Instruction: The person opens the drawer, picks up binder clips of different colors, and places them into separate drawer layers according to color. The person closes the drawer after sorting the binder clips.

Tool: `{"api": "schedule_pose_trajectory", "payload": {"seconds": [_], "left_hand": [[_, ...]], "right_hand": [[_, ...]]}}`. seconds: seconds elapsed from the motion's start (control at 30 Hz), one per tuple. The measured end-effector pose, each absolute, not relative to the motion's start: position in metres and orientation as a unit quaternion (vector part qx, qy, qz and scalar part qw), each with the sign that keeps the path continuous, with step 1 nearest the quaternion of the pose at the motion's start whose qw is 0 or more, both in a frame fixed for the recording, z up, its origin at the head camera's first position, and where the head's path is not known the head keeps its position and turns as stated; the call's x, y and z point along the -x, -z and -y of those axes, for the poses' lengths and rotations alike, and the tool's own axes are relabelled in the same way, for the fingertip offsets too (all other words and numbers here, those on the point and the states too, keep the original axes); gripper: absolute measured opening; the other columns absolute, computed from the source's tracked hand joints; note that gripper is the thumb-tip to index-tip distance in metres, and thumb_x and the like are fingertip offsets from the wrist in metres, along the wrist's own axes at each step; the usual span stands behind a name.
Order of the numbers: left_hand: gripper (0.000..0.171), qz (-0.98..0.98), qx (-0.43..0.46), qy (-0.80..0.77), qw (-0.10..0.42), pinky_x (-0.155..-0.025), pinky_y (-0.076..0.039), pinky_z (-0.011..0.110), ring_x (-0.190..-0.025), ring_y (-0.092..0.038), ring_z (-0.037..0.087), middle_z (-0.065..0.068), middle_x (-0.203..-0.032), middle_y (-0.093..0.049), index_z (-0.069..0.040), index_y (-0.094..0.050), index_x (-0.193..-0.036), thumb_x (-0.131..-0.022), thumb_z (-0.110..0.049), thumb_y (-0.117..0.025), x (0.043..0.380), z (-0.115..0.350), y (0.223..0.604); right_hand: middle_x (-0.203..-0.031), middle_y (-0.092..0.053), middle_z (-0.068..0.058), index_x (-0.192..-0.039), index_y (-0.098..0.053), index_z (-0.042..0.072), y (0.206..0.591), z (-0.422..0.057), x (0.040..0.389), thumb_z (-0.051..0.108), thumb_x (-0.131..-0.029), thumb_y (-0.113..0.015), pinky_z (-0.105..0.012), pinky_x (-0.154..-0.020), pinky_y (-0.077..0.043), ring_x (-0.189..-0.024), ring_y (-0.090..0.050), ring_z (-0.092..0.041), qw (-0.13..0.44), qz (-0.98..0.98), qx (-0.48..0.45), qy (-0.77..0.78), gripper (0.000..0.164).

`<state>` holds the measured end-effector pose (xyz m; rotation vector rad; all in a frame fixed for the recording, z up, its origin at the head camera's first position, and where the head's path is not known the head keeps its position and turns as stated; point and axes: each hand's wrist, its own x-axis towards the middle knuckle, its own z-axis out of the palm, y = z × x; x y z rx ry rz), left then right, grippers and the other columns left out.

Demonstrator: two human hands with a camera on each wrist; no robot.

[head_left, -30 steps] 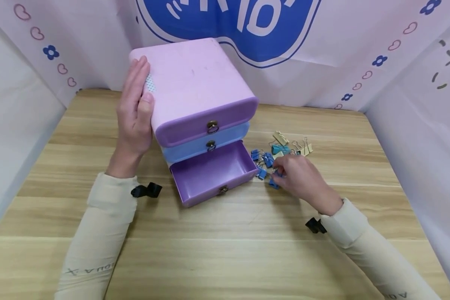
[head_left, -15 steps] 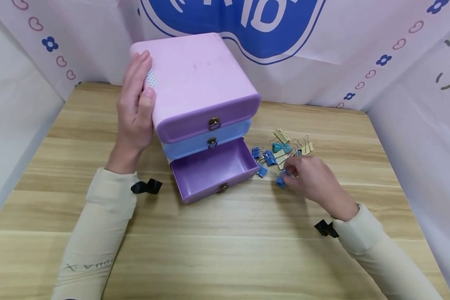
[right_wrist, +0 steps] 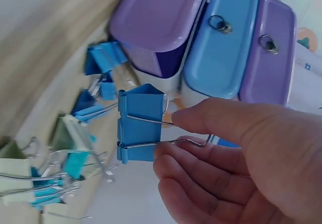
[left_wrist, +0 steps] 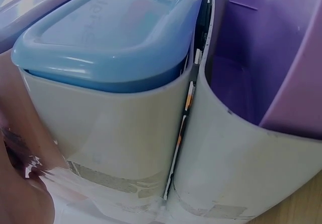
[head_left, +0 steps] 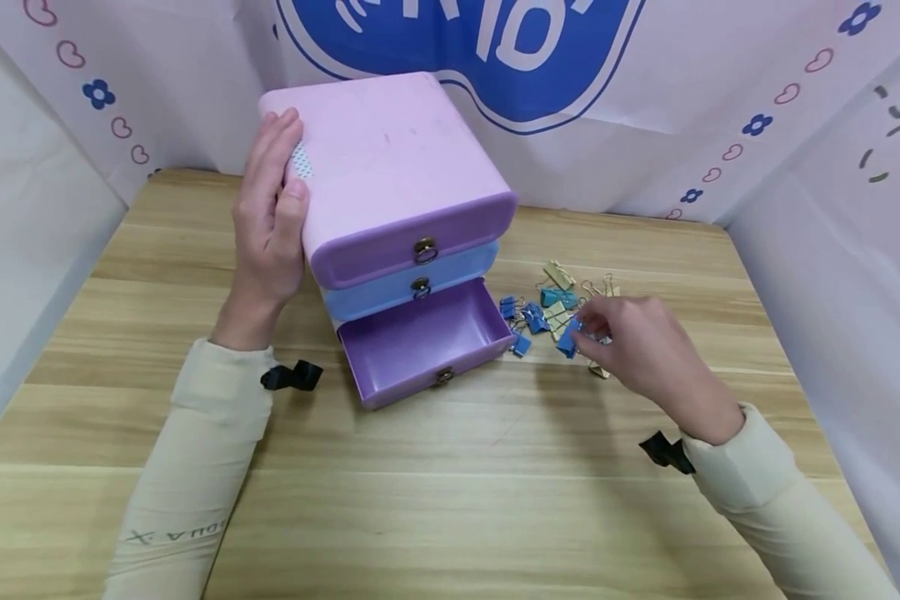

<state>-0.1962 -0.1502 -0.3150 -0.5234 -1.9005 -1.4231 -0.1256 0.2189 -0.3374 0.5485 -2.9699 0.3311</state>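
My left hand (head_left: 270,217) rests flat along the left side of a pink drawer box (head_left: 397,150), fingertips at its top edge. The box has a purple top drawer, a blue middle drawer (head_left: 412,287) and a purple bottom drawer (head_left: 401,383), which is pulled out with a bare inside. My right hand (head_left: 645,354) pinches a blue binder clip (right_wrist: 141,123) by its wire handle between thumb and fingers, right of the pulled-out drawer. Several blue, teal and cream binder clips (head_left: 558,298) lie on the table close by.
The wooden table (head_left: 435,517) runs up to a printed backdrop (head_left: 607,150) with a blue logo behind the box. White walls stand at left and right. A black strap end (head_left: 292,377) sticks out from my left sleeve, another (head_left: 667,454) from the right.
My right hand has drawn a blue binder clip out of the pile, moving right and then lifting it. My left hand has stayed on the box.
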Motion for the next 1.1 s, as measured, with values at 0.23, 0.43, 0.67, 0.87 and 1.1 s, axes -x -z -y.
{"api": "schedule_pose_trajectory", "payload": {"seconds": [0.23,0.43,0.67,0.87,1.1], "left_hand": [[0.058,0.730,0.206,0.550,0.348,-0.124,-0.019,0.029,-0.147,-0.030,0.026,0.022,-0.146,-0.046,0.006,-0.050,-0.136,-0.087,-0.022,-0.038,0.196,0.150,0.315],[0.057,0.727,0.212,0.549,0.353,-0.124,-0.019,0.030,-0.146,-0.030,0.030,0.024,-0.145,-0.047,0.008,-0.050,-0.135,-0.087,-0.021,-0.038,0.196,0.151,0.315],[0.057,0.733,0.209,0.549,0.343,-0.124,-0.019,0.028,-0.147,-0.029,0.025,0.022,-0.146,-0.046,0.006,-0.051,-0.135,-0.087,-0.022,-0.038,0.195,0.152,0.314],[0.057,0.734,0.209,0.545,0.347,-0.124,-0.019,0.028,-0.147,-0.030,0.025,0.022,-0.145,-0.047,0.007,-0.052,-0.134,-0.086,-0.022,-0.037,0.195,0.153,0.313],[0.055,0.739,0.216,0.537,0.345,-0.124,-0.019,0.029,-0.147,-0.030,0.029,0.023,-0.145,-0.046,0.007,-0.051,-0.134,-0.087,-0.019,-0.037,0.195,0.155,0.314]], "right_hand": [[-0.078,-0.073,0.000,-0.089,-0.072,0.011,0.323,-0.202,0.130,0.021,-0.082,-0.072,-0.031,-0.063,-0.059,-0.068,-0.067,-0.012,0.059,0.974,-0.193,-0.099,0.012],[-0.081,-0.075,-0.002,-0.092,-0.072,0.010,0.315,-0.183,0.137,0.023,-0.083,-0.070,-0.033,-0.064,-0.058,-0.071,-0.070,-0.015,0.070,0.969,-0.215,-0.095,0.016],[-0.082,-0.074,0.001,-0.093,-0.072,0.011,0.313,-0.154,0.139,0.023,-0.082,-0.071,-0.029,-0.066,-0.058,-0.072,-0.069,-0.012,0.083,0.961,-0.240,-0.113,0.016],[-0.083,-0.074,0.001,-0.093,-0.071,0.011,0.316,-0.131,0.146,0.024,-0.084,-0.068,-0.027,-0.063,-0.057,-0.072,-0.069,-0.010,0.073,0.956,-0.253,-0.131,0.016],[-0.076,-0.071,0.003,-0.088,-0.070,0.010,0.331,-0.114,0.156,0.022,-0.084,-0.068,-0.022,-0.056,-0.053,-0.060,-0.061,-0.006,0.062,0.950,-0.274,-0.133,0.013]]}}
